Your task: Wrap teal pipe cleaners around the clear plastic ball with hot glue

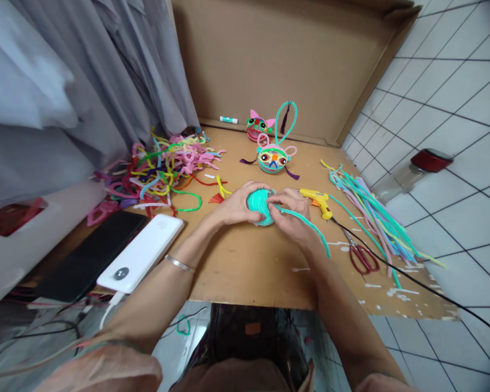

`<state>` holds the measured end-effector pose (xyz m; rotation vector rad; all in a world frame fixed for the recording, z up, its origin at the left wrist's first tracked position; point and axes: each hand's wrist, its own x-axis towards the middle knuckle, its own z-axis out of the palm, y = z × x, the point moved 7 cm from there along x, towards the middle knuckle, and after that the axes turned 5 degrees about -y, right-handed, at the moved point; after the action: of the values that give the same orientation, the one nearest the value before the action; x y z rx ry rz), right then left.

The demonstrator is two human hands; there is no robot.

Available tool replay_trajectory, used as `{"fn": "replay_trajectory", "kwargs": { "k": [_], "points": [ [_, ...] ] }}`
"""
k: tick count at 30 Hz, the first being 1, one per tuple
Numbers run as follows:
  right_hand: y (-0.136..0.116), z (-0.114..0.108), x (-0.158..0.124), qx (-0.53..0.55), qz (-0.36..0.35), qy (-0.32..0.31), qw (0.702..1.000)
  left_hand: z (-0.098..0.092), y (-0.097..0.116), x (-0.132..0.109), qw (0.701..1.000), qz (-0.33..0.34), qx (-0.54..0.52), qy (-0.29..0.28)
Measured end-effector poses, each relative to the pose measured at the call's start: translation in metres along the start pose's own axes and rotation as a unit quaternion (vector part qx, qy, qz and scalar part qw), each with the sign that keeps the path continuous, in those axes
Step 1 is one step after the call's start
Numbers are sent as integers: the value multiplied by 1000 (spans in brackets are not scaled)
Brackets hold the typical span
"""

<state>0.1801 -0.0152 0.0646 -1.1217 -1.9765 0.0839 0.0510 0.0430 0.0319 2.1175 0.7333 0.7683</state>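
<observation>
A turquoise ball wound from pipe cleaner (pixel 259 206) is held just above the table's middle. My left hand (pixel 239 206) wraps round its left side, thumb below and fingers over the top. At its right side my right hand (pixel 292 215) pinches a turquoise pipe cleaner (pixel 310 226), whose loose end trails down to the right past the wrist. The fingertips of the right hand touch the ball. Behind the hands stands a finished animal head (pixel 273 159) with pink loop ears and purple tassels; a pink-eared one (pixel 258 125) is farther back.
Tangled pipe cleaners (pixel 167 169) lie at the left, with a white power bank (pixel 141 253) and black phone (pixel 92 256) nearer. At the right are a yellow glue gun (pixel 319 201), its black cord, red-handled scissors (pixel 363 257) and straight pipe cleaners (pixel 371 212). A cardboard panel (pixel 286 60) stands behind.
</observation>
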Motion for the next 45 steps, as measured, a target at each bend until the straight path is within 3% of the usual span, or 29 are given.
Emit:
{"fn": "replay_trajectory", "kwargs": {
  "k": [11, 45],
  "points": [
    [0, 5, -2, -60, -38, -8, 997, -1, -3, 0, 1000, -6, 12, 7],
    [6, 11, -2, -57, -24, -12, 998, -1, -2, -5, 1000, -3, -3, 16]
  ]
}}
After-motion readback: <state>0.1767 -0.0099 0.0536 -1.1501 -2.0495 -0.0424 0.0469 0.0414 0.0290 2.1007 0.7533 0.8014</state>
